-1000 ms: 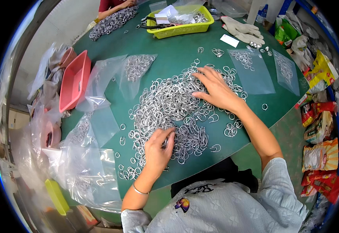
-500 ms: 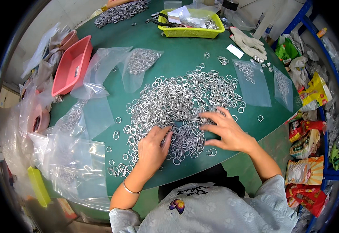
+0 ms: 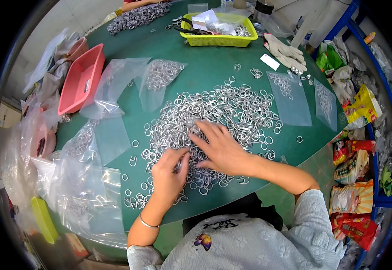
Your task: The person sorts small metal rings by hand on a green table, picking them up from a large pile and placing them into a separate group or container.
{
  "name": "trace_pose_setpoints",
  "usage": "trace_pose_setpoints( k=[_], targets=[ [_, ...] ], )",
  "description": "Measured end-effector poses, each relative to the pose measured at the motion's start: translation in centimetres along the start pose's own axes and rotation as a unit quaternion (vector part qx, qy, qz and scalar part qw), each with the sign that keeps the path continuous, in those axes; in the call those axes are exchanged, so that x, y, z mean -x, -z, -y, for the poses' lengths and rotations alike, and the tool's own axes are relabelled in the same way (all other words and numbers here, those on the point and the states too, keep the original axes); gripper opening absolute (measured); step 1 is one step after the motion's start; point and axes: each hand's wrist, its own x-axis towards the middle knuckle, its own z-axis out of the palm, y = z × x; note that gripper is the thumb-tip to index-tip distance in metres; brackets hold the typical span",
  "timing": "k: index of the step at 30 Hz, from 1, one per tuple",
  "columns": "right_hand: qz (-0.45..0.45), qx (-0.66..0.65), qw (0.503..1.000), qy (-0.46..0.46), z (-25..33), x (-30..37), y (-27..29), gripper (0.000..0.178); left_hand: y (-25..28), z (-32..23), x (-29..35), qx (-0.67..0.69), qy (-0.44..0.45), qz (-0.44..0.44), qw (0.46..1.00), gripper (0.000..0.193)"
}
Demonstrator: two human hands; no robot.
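Observation:
A broad heap of small silver metal rings (image 3: 245, 105), some of them open like a horseshoe, lies on the green table. At the heap's near left side is my left hand (image 3: 168, 173), its fingers curled toward the thumb. Metal shows in the gap between them, but I cannot make out what is held. My right hand (image 3: 223, 150) reaches over the middle of the heap, fingers stretched out and spread on the rings, the fingertips slightly blurred. The rings under both palms are hidden.
Clear bags with rings (image 3: 162, 76) lie left of the heap, beside a pink tray (image 3: 82, 78). Flat bags (image 3: 290, 103) lie to the right. A yellow-green basket (image 3: 220, 41) and white gloves (image 3: 285, 51) are farther back. Another person's arm (image 3: 137, 4) rests beyond a darker ring pile (image 3: 137, 18).
My right hand has swept left across the heap, close to my left hand. The left hand has drawn slightly left and down, its fingers more curled. The gap in the rings has been covered.

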Motion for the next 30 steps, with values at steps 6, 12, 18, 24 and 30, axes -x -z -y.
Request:
trace_pose_setpoints(
  k=[6, 12, 18, 24, 30],
  targets=[
    [0.068, -0.035, 0.996, 0.044, 1.7, 2.1, 0.6, 0.061, 0.2, -0.1, -0.3, 0.002, -0.005, -0.008, 1.000, 0.017],
    [0.111, 0.000, 0.989, 0.099, 2.3, 3.8, 1.2, 0.054, 0.1, 0.2, 0.0, -0.004, -0.012, 0.012, 1.000, 0.010],
    [-0.020, -0.132, 0.988, 0.080, -2.2, 3.7, 4.9, 0.022, -0.1, 0.4, 0.0, 0.001, -0.013, -0.001, 1.000, 0.010],
    [-0.162, -0.026, 0.967, -0.193, -12.8, 1.3, 6.8, 0.035, -0.1, 0.2, -0.1, 0.002, -0.018, 0.004, 1.000, 0.011],
    [0.001, 0.006, 0.990, -0.143, -11.5, 1.1, 2.9, 0.064, -0.1, -0.2, 0.2, 0.022, 0.033, 0.030, 0.999, 0.011]
  ],
)
